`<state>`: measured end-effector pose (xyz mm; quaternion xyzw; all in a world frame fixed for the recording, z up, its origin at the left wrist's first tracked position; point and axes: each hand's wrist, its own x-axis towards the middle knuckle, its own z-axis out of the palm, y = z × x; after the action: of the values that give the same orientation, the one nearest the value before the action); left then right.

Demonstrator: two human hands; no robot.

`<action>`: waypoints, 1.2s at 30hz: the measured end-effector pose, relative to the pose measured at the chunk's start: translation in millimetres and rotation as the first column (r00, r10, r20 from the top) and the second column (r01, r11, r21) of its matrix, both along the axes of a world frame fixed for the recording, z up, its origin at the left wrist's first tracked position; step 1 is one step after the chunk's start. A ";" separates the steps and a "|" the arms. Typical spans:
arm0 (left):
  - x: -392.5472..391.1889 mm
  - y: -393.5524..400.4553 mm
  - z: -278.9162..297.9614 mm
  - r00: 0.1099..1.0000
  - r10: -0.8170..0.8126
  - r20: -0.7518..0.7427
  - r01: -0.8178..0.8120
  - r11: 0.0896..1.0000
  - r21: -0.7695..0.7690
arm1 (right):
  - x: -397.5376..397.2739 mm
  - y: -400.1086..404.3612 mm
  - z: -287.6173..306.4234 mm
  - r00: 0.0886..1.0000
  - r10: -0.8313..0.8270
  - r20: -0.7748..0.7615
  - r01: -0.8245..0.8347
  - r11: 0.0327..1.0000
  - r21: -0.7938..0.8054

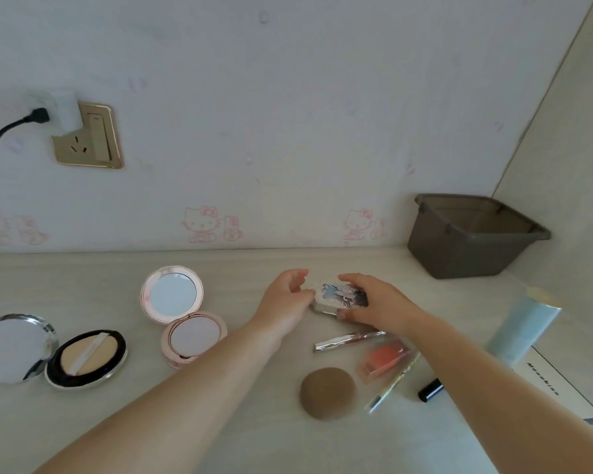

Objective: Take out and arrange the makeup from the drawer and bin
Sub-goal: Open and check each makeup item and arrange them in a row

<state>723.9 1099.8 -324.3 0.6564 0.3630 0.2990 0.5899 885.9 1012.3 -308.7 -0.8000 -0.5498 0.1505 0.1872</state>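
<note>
Both hands, the left hand [285, 299] and the right hand [374, 302], hold a small eyeshadow box [343, 297] with curled fingers in the middle of the frame, above a brown sponge [327, 393], with the brown bin [469, 237] at the upper right on the table [83, 278].

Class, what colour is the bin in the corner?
Dark grey-brown bin, seen best in the head view.
</note>
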 end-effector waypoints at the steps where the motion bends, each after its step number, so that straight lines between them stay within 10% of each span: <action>1: -2.8 0.2 0.3 1.000 0.007 0.010 -0.007 1.000 0.009 | -3.3 0.3 2.5 1.000 -0.021 -0.018 0.021 0.999 0.025; 7: -26.9 -11.5 0.5 0.999 -0.029 0.042 0.016 0.957 0.289 | -39.8 5.5 35.6 0.964 -0.089 -0.250 0.130 0.979 0.155; 11: -52.3 -21.9 5.0 0.998 0.025 -0.055 0.023 0.685 0.728 | -70.5 10.4 55.8 0.920 -0.092 -0.381 0.169 0.970 0.174; 15: -75.4 -25.8 14.4 0.996 0.080 -0.039 -0.012 0.552 0.834 | -106.1 12.7 74.1 0.842 -0.084 -0.533 0.213 0.959 0.185; 36: -163.2 -49.6 40.0 0.890 0.040 0.455 -0.129 0.978 0.166 | -180.2 -10.2 79.2 0.930 0.352 -0.108 -0.297 0.891 0.344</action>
<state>560.7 1050.2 -284.3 0.6068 0.2150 0.5013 0.5782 705.6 1002.1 -229.5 -0.6397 -0.6753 0.1545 0.3329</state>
